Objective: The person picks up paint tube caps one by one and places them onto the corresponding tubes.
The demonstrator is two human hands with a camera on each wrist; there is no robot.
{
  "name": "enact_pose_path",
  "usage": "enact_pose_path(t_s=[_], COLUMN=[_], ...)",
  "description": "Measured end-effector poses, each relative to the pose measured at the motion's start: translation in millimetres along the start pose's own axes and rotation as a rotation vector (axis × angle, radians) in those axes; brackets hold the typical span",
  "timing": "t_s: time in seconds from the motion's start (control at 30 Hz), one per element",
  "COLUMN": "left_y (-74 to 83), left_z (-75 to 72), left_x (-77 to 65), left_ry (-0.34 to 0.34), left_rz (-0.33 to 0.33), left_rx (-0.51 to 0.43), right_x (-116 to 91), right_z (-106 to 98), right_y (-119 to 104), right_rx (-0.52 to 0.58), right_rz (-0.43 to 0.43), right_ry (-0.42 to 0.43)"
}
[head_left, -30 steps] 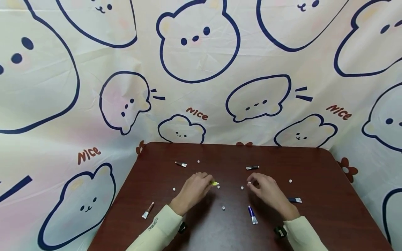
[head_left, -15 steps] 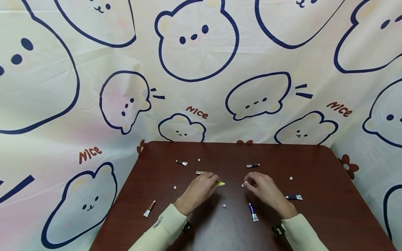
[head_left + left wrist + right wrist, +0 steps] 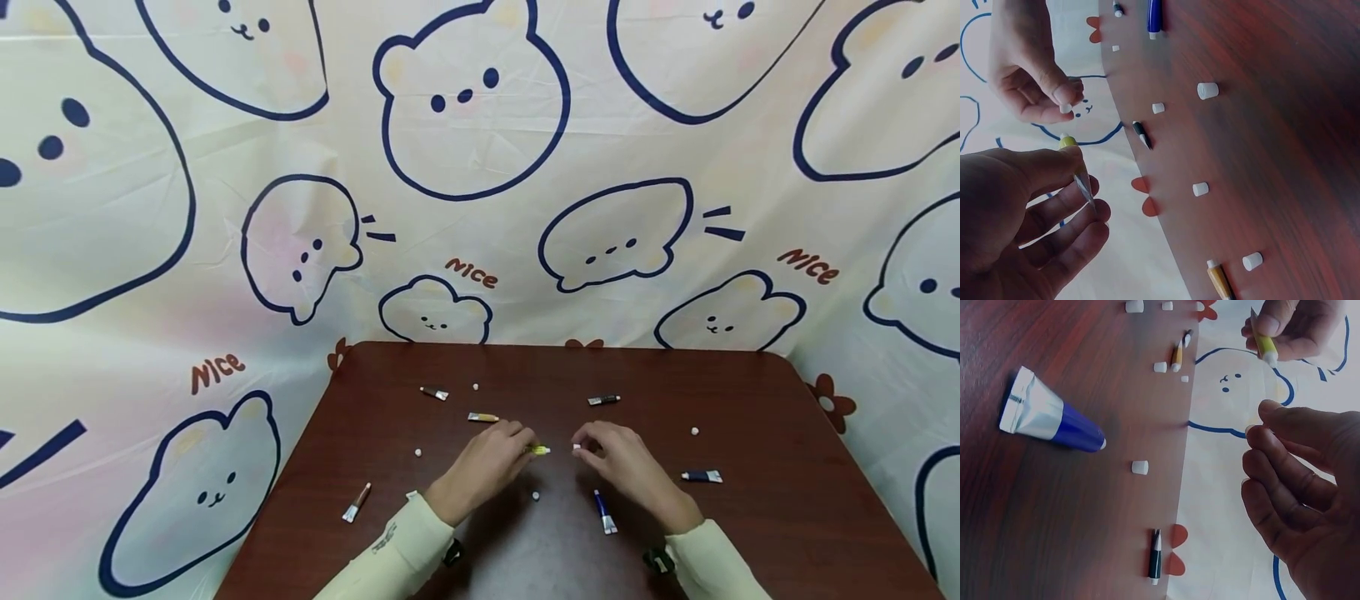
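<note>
My left hand [image 3: 486, 460] pinches a small yellow paint tube [image 3: 1069, 142] between thumb and fingers, its pale nozzle pointing toward the other hand. In the right wrist view, the yellow tube's silver end sits up by the left thumb. A tiny white cap [image 3: 1065, 109] is pinched between the thumb and forefinger of my right hand [image 3: 632, 467]. Cap and nozzle face each other with a short gap between them, both above the tabletop. From the right wrist, the cap is mostly hidden by the fingertips.
Around the hands, a dark wooden table [image 3: 780, 533] bears several paint tubes: ochre [image 3: 483, 417], black [image 3: 603, 401], blue-violet [image 3: 604, 512], dark blue [image 3: 702, 477] and brown [image 3: 357, 503]. Loose white caps lie scattered, one [image 3: 536, 496] between the forearms. A patterned cloth [image 3: 480, 242] hangs behind.
Both hands have come closer together, the left moving right with the yellow tube and the right moving left with the cap. The ochre tube has emerged from behind my left hand.
</note>
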State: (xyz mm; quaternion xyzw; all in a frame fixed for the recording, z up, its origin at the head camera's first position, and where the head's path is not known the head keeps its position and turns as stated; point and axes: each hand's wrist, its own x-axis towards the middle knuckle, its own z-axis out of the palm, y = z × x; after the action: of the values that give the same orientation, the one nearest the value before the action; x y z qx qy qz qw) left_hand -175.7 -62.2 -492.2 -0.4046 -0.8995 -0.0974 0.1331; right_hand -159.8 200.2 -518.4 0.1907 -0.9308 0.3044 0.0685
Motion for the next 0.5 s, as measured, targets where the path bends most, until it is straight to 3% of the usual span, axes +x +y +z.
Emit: enact_pose_path(t_s=[0.5], left_y=[7.1], left_z=[0.8], left_x=[1.2], left_ry=[-0.008], left_rz=[0.008], left_rx=[0.007], right_x=[-0.4], right_z=[7.7], right_y=[-14.3], right_rx=[0.028], right_rz=[-0.063], right_ry=[-0.005])
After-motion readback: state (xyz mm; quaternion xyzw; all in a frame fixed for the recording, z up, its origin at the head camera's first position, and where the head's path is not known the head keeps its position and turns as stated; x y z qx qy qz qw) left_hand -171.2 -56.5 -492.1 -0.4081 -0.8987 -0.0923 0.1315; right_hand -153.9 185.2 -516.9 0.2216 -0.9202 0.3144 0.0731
